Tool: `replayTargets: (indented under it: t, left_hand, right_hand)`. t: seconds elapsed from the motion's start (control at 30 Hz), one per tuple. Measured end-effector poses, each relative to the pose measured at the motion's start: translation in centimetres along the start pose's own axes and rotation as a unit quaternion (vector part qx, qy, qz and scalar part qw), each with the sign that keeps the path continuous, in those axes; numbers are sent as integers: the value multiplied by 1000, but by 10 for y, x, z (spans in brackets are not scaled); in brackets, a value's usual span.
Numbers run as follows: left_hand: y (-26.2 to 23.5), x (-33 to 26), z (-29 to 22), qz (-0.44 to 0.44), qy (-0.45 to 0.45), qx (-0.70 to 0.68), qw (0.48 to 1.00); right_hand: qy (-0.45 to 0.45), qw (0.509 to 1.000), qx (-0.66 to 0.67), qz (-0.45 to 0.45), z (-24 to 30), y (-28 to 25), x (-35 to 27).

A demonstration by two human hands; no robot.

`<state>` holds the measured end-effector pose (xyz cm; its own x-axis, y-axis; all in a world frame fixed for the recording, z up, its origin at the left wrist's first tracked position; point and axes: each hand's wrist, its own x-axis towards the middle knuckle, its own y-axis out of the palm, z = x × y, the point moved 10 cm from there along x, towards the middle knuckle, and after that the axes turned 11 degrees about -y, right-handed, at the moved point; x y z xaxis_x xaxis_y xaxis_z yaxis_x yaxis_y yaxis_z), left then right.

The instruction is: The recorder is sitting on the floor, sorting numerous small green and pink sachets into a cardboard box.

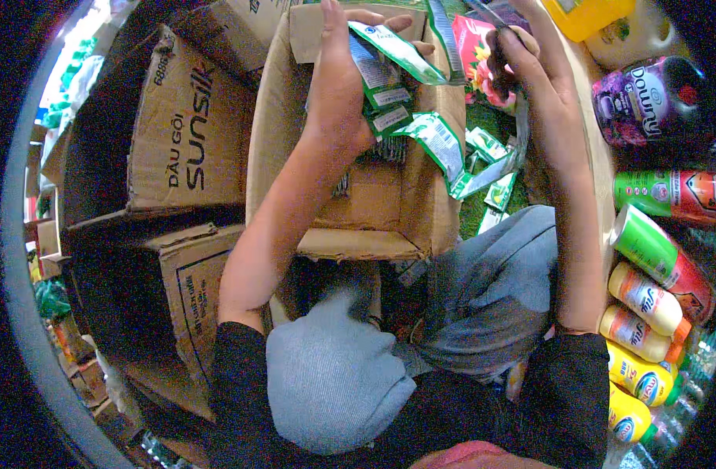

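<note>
A long strip of joined green and white sachets (436,144) hangs in folds between my hands. My left hand (338,74) is raised over an open cardboard box (366,242), its fingers closed round a folded bunch of the strip. Across from it, my right hand (542,78) has its fingers bent in on the strip's other end; part of that grip is hidden. Just beside the right fingers is a pink-red pack with a flower print (477,59). More sachets lie inside the box, partly covered by my left hand and the strip.
Loose green and white packets (495,180) lie on a green surface right of the box. Larger cardboard cartons (209,133) stand at left. Down the right side are a purple bottle (647,102), green-and-red cans (663,250), cream bottles (643,297) and yellow bottles (635,375). My knees are below the box.
</note>
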<state>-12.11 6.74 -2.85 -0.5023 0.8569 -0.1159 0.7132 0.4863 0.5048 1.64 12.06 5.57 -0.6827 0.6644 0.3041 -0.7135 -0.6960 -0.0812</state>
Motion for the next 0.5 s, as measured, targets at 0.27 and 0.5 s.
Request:
replayTargets:
  t: [0.27, 0.5]
  left_hand:
    - [4, 4, 18, 40, -89, -156, 983]
    - [11, 5, 27, 25, -99, -20, 995]
  right_hand:
    - [-124, 980, -94, 121, 8, 6, -1]
    - [-28, 1000, 8, -6, -11, 1, 0]
